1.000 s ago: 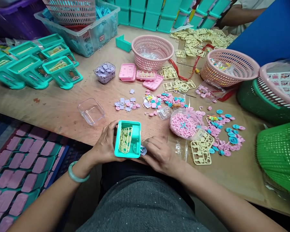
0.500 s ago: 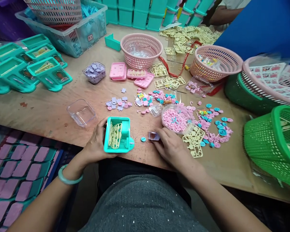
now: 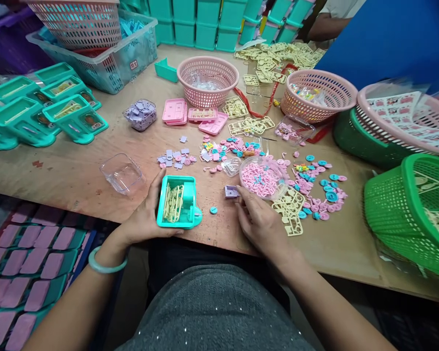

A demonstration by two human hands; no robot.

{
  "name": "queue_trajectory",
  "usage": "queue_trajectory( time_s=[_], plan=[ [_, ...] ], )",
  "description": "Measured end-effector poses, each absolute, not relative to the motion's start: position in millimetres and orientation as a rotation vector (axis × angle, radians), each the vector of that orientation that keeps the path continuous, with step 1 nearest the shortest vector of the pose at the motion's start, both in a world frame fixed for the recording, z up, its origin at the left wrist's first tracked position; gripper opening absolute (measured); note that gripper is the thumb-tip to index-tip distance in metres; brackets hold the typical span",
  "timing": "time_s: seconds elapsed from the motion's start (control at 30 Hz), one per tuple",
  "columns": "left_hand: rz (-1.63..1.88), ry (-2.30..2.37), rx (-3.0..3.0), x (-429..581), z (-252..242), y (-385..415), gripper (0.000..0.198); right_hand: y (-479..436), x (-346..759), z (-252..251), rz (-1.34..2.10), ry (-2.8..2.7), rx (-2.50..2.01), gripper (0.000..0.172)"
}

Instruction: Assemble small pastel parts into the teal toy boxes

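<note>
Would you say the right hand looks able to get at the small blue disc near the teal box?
Probably yes: the blue disc lies uncovered on the table between the teal box and the right hand, though that hand holds a purple piece.

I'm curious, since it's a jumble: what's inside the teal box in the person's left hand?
The teal box holds cream plastic frames, bunched toward the picture's left; some of its interior shows beside them. Whatever lies beneath the frames is covered.
</note>
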State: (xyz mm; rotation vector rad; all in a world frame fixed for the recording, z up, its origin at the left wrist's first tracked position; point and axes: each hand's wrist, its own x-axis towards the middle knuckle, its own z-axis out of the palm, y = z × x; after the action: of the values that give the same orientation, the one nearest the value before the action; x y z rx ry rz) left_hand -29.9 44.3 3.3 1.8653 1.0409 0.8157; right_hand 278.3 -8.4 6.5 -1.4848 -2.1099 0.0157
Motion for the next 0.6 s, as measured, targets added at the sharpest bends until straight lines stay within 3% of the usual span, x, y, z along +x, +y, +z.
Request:
queue_trajectory(
  time_s=[0.17,0.27,0.4,0.6],
  plan=[
    [0.836,1.106,1.847,-35,2,37,0.139,-3,268,7,-0.187,-2.135,-1.714,0.053],
    [0.849,1.159,1.848,-37,1,33,0.138,9,264,4,-0.153,-2.153,-1.806,0.042],
    [0.913,1.124,1.759,-36,4,27,0.129,12,261,12,0.034,-2.121,-1.73,0.017],
    [1.01,1.051,1.423,-31,14,18,0.108,-13,246,37,0.465,-2.001,-1.262,0.025]
  ],
)
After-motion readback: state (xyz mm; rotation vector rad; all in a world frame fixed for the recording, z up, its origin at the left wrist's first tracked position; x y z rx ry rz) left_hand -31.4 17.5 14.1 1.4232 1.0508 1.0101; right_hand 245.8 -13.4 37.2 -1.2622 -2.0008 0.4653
